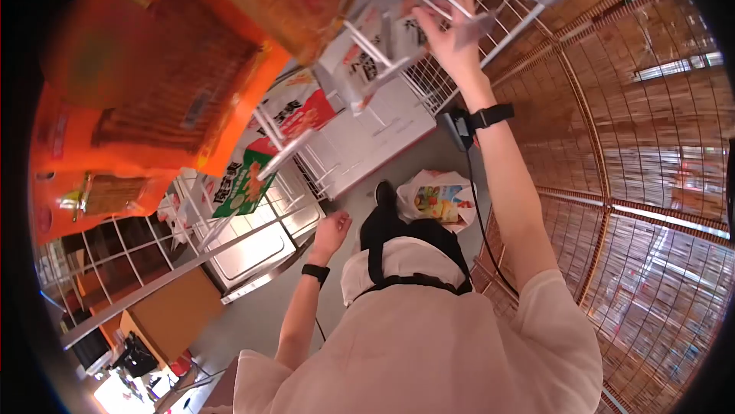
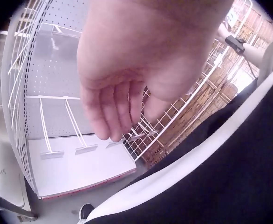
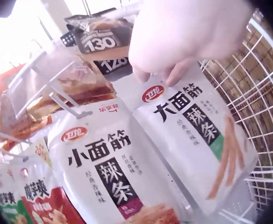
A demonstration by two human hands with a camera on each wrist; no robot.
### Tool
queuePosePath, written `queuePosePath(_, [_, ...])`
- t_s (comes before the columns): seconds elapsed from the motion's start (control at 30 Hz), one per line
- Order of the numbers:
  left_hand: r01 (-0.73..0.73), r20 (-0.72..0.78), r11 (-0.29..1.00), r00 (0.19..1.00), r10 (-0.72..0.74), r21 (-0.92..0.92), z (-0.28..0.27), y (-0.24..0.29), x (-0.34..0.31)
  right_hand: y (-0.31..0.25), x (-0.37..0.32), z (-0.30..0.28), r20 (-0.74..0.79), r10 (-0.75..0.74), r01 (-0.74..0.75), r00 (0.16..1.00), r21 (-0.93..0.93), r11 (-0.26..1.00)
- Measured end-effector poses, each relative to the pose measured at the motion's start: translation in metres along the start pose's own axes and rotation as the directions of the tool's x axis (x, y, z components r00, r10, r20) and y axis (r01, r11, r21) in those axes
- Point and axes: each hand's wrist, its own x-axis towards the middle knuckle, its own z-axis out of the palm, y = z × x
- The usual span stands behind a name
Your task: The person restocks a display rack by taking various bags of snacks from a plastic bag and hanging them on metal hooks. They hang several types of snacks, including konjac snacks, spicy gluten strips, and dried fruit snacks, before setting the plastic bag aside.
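My right hand [image 1: 453, 35] is raised at the wire rack in the head view. In the right wrist view the right hand [image 3: 187, 37] has its curled fingers at the top edge of a white snack bag [image 3: 197, 135] with black lettering and a green patch; the thumb is hidden. A similar white bag [image 3: 111, 163] with a purple patch hangs beside it. My left hand [image 1: 331, 234] hangs low near the body, touching nothing. In the left wrist view the left hand [image 2: 132, 70] has loosely bent fingers and holds nothing.
Large orange packets [image 1: 176, 85] hang at upper left, and a green packet [image 1: 245, 184] hangs below them. White prongs [image 2: 73, 123] stick out above a white shelf [image 2: 76, 172]. A wire-covered woven wall [image 1: 643, 146] stands at right. A printed bag [image 1: 440, 201] lies on the floor.
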Motion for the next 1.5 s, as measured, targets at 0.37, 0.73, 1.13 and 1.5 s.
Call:
queuePosePath(0.37, [-0.065, 0.24, 0.995, 0.97, 0.043, 0.081, 0.043, 0.006, 0.003, 0.037, -0.214, -0.115, 0.11, 0.368, -0.362, 0.923, -0.073, 0.929])
queuePosePath(0.73, [-0.18, 0.355, 0.959, 0.93, 0.093, 0.22, 0.251, -0.009, 0.038, 0.142, -0.634, -0.226, 0.428, 0.868, -0.686, 0.25, -0.554, 0.471])
queuePosePath(1.13, [-0.388, 0.46, 0.88, 0.857, 0.234, 0.274, 0.491, -0.093, 0.117, 0.276, -0.761, -0.101, 0.503, 0.798, -0.821, 0.331, -0.264, 0.507])
queuePosePath(1.5, [-0.481, 0.751, 0.679, 0.64, -0.16, 0.554, 0.443, -0.153, 0.125, 0.31, -0.788, 0.057, 0.229, 0.958, -0.975, 0.175, -0.094, 0.2])
